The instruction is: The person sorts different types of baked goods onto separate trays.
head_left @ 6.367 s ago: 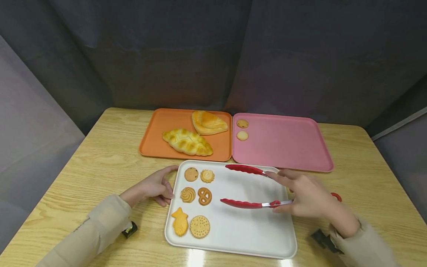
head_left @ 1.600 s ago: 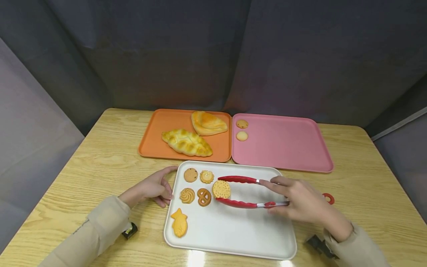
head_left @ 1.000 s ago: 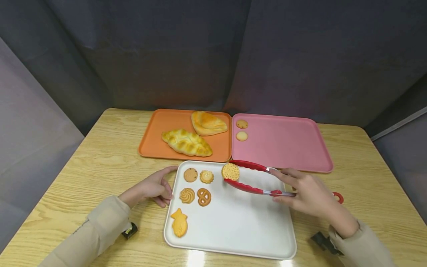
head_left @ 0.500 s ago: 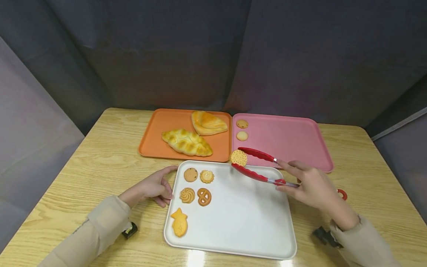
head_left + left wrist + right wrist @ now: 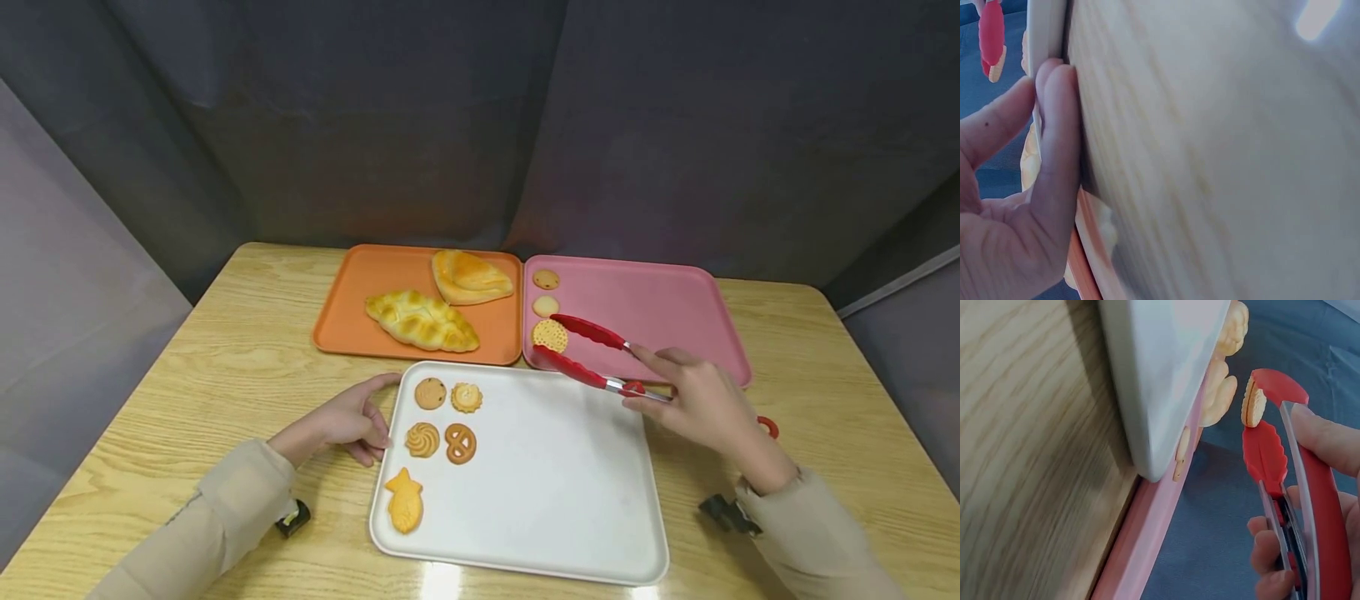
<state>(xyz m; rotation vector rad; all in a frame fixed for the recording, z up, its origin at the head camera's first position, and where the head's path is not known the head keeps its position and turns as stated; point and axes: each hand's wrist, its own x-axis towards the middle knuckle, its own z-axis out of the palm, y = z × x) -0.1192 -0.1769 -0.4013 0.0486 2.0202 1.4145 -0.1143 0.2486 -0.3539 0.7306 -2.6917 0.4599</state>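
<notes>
My right hand (image 5: 697,404) grips red-tipped tongs (image 5: 585,367). Pinched between the tong heads is a round, dotted sandwich cookie (image 5: 550,336), over the pink tray's (image 5: 645,308) near left part. The right wrist view shows this cookie (image 5: 1252,405) raised off the tray. A chocolate chip cookie (image 5: 546,279) and a plain round cookie (image 5: 546,306) lie just beyond it. My left hand (image 5: 347,417) holds the left rim of the white tray (image 5: 555,500), its thumb (image 5: 1007,112) and fingers (image 5: 1059,119) meeting at the edge.
The white tray's left part bears a chip cookie (image 5: 431,393), a tart-shaped cookie (image 5: 467,397), a swirl cookie (image 5: 422,440), a pretzel cookie (image 5: 453,433) and a fish-shaped cookie (image 5: 406,504). Two breads (image 5: 422,320) lie on the orange tray (image 5: 345,317), left of the pink one.
The dotted cookie, first lying at the white tray's near left, has been lifted with the tongs and carried away and rightward to above the pink tray. My left hand has stayed put.
</notes>
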